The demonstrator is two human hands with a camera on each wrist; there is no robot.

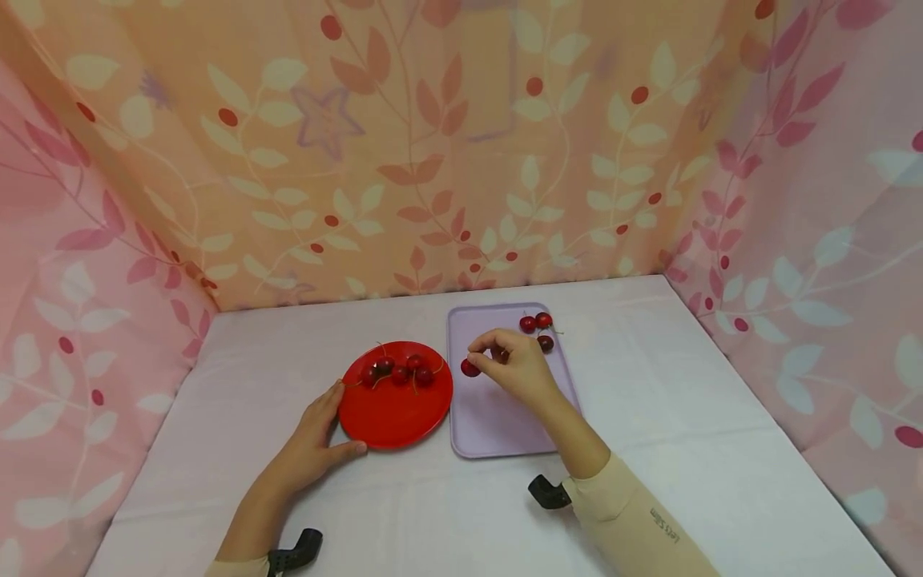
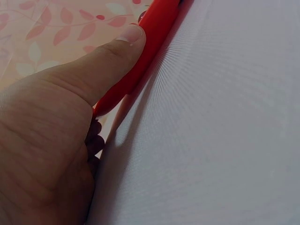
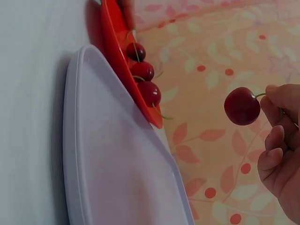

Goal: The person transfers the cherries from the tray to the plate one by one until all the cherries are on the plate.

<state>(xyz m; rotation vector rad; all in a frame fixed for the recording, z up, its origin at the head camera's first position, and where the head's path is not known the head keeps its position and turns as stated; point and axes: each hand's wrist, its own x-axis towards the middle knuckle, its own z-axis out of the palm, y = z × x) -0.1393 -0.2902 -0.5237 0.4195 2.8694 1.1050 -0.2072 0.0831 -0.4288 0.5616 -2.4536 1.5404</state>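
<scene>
Held by Stem

Pinched a dark-red round cherry by its green stem in the right hand, over the lilac rectangular tray, below frame centre. Rested the unclenched left hand against the glossy red round plate. Risked a drop through a slipping stem.

The head camera looks forward and down from above the table, far enough back to frame left hand and right hand. Both wrist cameras sit close and low, their pictures tipped sideways: the left looking along the thumb, the right facing across the lilac tray. All three share the red plate and floral backdrop.
</scene>
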